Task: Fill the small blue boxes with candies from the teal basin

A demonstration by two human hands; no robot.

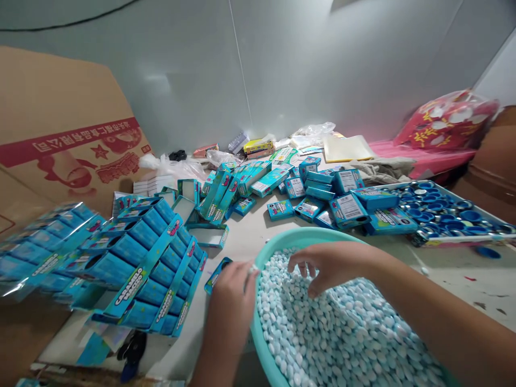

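A turquoise basin (269,352) full of pale blue and white candies (318,333) stands in front of me. Over the candies, my right hand (326,263) is open, with its fingers bent downward and apart. At the basin's left rim is my left hand (231,287), thumb and finger pinched together. A small pale piece that looks like a candy shows at their tips. Just behind this hand is a small blue box (216,273), partly hidden by it; I cannot tell whether the fingers touch it.
Display trays of blue boxes (141,258) stand tilted at the left, before a large cardboard carton (68,123). Several small boxes (349,209) lie loose behind the basin. At the right, a white tray (467,238) holds blue round-topped pieces. A red patterned bag (443,121) sits behind.
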